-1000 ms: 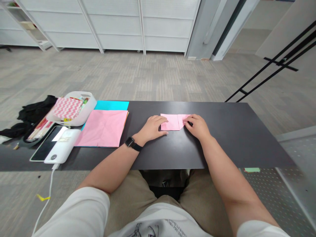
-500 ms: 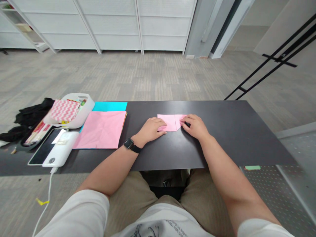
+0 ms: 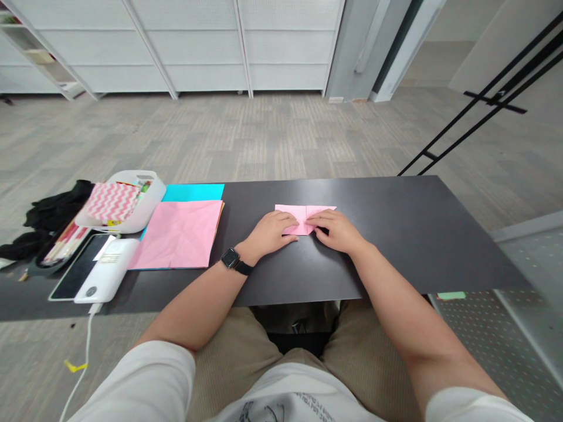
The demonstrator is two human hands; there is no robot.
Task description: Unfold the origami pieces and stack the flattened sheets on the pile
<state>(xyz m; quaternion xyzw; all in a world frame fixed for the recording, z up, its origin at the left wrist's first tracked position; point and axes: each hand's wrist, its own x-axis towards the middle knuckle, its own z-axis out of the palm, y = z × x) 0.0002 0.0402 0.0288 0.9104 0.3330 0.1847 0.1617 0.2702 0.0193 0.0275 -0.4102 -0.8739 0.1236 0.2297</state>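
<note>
A small folded sheet of pink paper (image 3: 303,211) lies on the dark table in front of me, its right corner folded at a slant. My left hand (image 3: 271,230) holds its left part, fingertips on top and thumb along the near edge. My right hand (image 3: 338,231) covers the right part, its fingertips pressing near the middle crease and its thumb at the near edge. The fingertips of both hands almost meet. Part of the paper is hidden under the fingers.
To the left lie a large stack of coloured paper (image 3: 180,234), a white power bank (image 3: 108,269) with a cable, and a phone (image 3: 73,275). Behind them stand a white basket (image 3: 152,199), a dark tray of pens (image 3: 48,265) and black cloth (image 3: 59,205).
My right hand has moved left over the paper, from its right corner to near the middle crease. My left hand stays on the left part.
</note>
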